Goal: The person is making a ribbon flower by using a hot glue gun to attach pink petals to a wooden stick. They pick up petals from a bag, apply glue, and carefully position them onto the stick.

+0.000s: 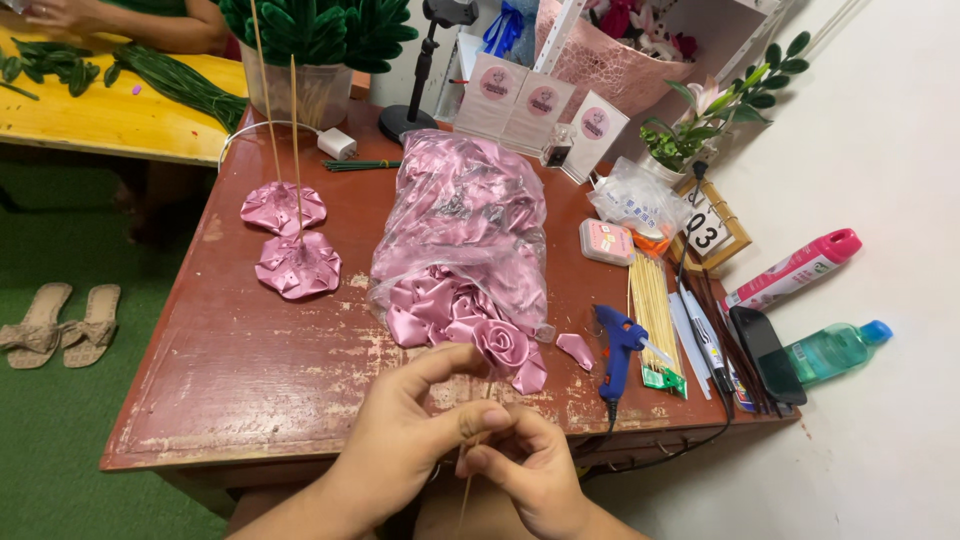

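A pink satin ribbon rose (502,342) sits atop a thin wooden stick (468,480). My left hand (405,440) pinches around the base of the rose, thumb arching up beside it. My right hand (530,468) grips the stick just below, fingers curled. Behind the rose lies a clear plastic bag (462,215) stuffed with pink satin petals, its mouth spilling petals toward me. A loose petal (575,350) rests on the red-brown table (260,370).
Two finished pink flowers on upright sticks (290,240) stand at the left. A blue glue gun (617,345), a bundle of skewers (652,305), pens, a phone and a green bottle (835,350) lie at the right. Another person's arm (150,25) rests on a yellow table behind.
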